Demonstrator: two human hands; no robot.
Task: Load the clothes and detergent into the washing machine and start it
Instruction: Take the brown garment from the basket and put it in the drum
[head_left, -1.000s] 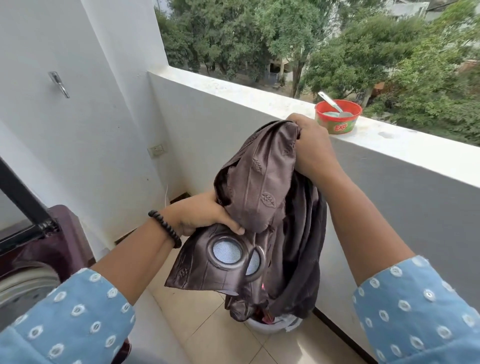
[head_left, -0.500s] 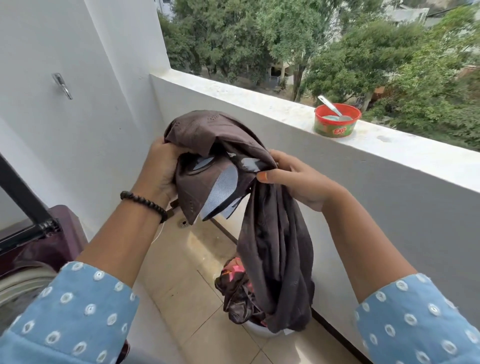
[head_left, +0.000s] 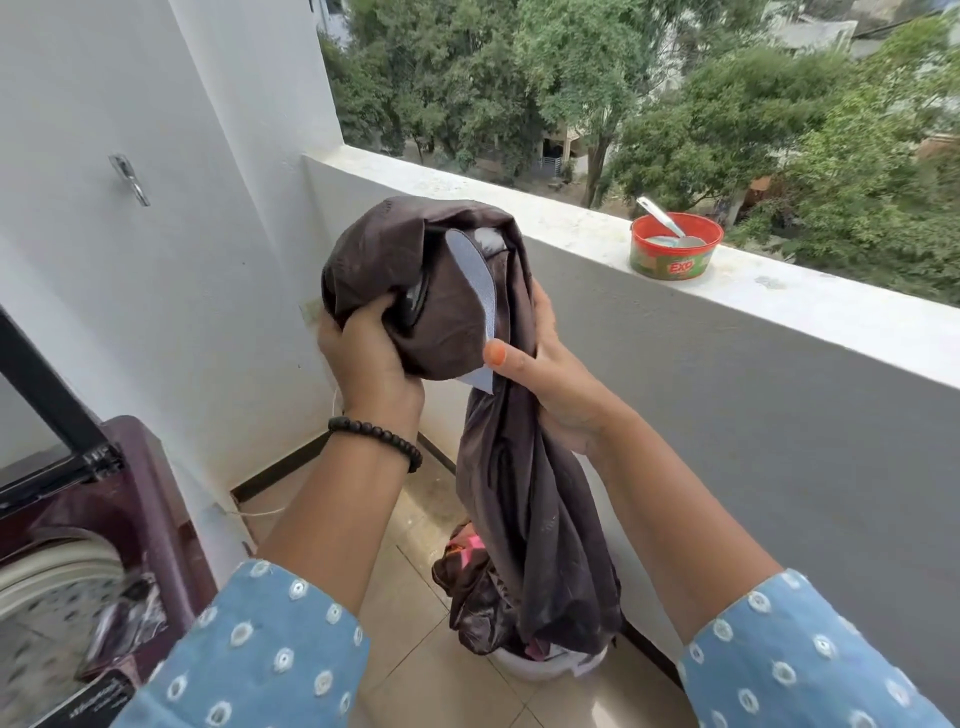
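Note:
I hold a dark brown garment (head_left: 457, 291) with a grey-blue patch up at chest height. My left hand (head_left: 371, 358) grips its bunched top from below. My right hand (head_left: 550, 379) grips the long hanging part just beside it. The cloth's lower end trails down into a white basin (head_left: 545, 667) on the floor that holds more clothes. The maroon top-loading washing machine (head_left: 130, 499) stands at the lower left with its lid up and its drum showing. A red detergent tub (head_left: 675, 254) with a spoon in it sits on the balcony ledge.
The white parapet ledge (head_left: 810, 306) runs across the right, with trees beyond. A white wall with a metal hook (head_left: 130, 179) is on the left. Beige floor tiles (head_left: 415, 675) lie between the machine and the basin.
Both hands have gathered the garment into a tighter bundle and drawn closer together. My right hand has slid down onto the hanging cloth. The view has tilted slightly toward the machine.

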